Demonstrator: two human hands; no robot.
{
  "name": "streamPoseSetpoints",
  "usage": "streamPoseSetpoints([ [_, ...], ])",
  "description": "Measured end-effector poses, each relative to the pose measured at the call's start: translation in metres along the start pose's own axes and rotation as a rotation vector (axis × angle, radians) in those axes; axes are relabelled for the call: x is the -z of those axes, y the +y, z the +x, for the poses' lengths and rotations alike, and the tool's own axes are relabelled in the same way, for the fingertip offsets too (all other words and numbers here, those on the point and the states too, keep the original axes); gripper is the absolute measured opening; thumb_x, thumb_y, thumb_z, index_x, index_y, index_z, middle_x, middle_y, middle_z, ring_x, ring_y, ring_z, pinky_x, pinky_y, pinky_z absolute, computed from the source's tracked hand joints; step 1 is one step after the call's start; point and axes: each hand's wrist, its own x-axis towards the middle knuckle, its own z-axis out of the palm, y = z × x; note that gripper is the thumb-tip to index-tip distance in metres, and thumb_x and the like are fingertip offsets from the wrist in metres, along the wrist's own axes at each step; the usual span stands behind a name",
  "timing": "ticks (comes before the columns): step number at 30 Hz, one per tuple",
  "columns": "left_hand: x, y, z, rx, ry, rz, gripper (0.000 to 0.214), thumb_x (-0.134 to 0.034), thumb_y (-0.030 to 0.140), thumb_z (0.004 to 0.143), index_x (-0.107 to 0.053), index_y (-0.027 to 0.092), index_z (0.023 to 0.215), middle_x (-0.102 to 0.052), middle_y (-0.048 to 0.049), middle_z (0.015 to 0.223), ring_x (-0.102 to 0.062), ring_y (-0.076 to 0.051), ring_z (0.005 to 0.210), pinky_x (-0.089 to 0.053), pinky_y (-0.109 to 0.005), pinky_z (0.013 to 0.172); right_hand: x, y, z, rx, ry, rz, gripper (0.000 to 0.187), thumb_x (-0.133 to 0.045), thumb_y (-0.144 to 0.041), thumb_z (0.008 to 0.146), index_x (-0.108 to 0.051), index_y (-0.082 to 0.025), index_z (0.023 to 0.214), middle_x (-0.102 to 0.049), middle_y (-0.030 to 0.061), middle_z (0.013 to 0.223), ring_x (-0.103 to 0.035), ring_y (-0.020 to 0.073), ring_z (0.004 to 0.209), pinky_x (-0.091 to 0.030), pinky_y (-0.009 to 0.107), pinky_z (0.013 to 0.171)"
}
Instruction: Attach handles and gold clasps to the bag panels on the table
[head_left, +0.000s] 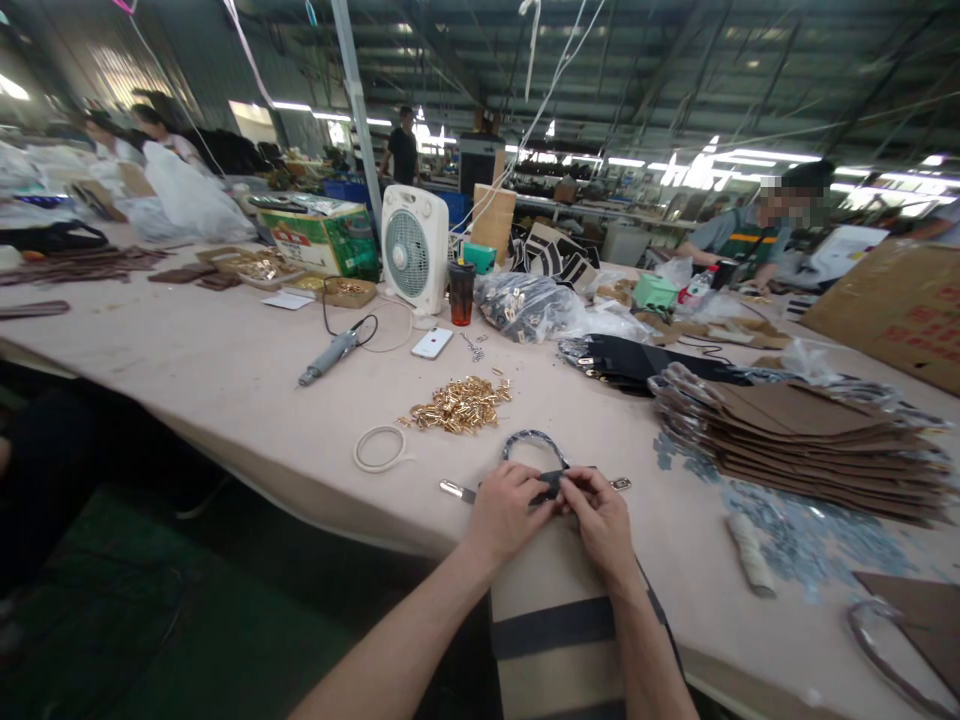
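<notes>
A beige and black striped bag panel [555,590] hangs over the table's front edge under my forearms. At its top is a plastic-wrapped braided handle [536,437], with metal-tipped dark straps [457,490] out to both sides. My left hand [514,505] is closed on a dark strap [553,480] near the handle's base. My right hand [598,510] pinches the same strap from the other side, fingertips close to my left ones. Whatever small part may lie between the fingertips is hidden. Just beyond, a heap of gold-coloured metal fittings [463,405] lies on the table.
A tape roll [379,448], an electric screwdriver [330,357], a phone [432,343] and a fan [414,250] are left and ahead. Brown panels [810,440] are stacked at right, near a pale cylinder [750,555]. A co-worker [757,230] works across the table.
</notes>
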Motion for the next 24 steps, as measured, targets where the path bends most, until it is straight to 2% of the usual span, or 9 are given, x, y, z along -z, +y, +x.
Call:
streamPoseSetpoints([
  [4,0.001,0.000,-0.002,0.012,-0.010,-0.012,0.029,-0.074,0.039,0.091,-0.073,0.023,0.116,-0.073,-0.0077,0.117,-0.062,-0.027,0.114,-0.052,-0.046,0.101,0.010,-0.002,-0.006,-0.012,0.037,-0.069,0.034,-0.078,-0.050,0.087,-0.069,-0.021,0.101,-0.068,0.0018,0.076,-0.060,0.0146,0.061,-0.050,0.026,0.058],
  [9,-0.003,-0.004,-0.004,-0.003,0.018,-0.023,0.030,-0.075,0.038,0.090,-0.072,0.023,0.116,-0.073,-0.0067,0.120,-0.061,-0.028,0.116,-0.052,-0.046,0.099,0.015,0.002,-0.004,-0.127,-0.103,-0.174,0.038,-0.079,-0.053,0.084,-0.072,-0.019,0.100,-0.072,0.0047,0.083,-0.060,0.0154,0.062,-0.048,0.027,0.057],
  [14,-0.005,-0.008,-0.004,-0.006,0.043,-0.037,0.031,-0.077,0.038,0.088,-0.072,0.023,0.115,-0.073,-0.0057,0.117,-0.062,-0.027,0.114,-0.053,-0.045,0.096,0.014,0.004,0.003,-0.160,-0.181,-0.230,0.037,-0.078,-0.054,0.084,-0.074,-0.021,0.101,-0.074,0.0042,0.084,-0.059,0.0156,0.062,-0.047,0.026,0.055],
  [24,-0.005,-0.011,-0.004,-0.012,0.061,-0.083,0.028,-0.077,0.036,0.087,-0.072,0.024,0.112,-0.073,-0.0046,0.116,-0.062,-0.027,0.111,-0.053,-0.045,0.095,0.013,0.000,0.009,-0.012,-0.218,-0.423,0.026,-0.070,-0.047,0.089,-0.072,-0.021,0.092,-0.071,0.0039,0.087,-0.063,0.0191,0.073,-0.050,0.029,0.066],
])
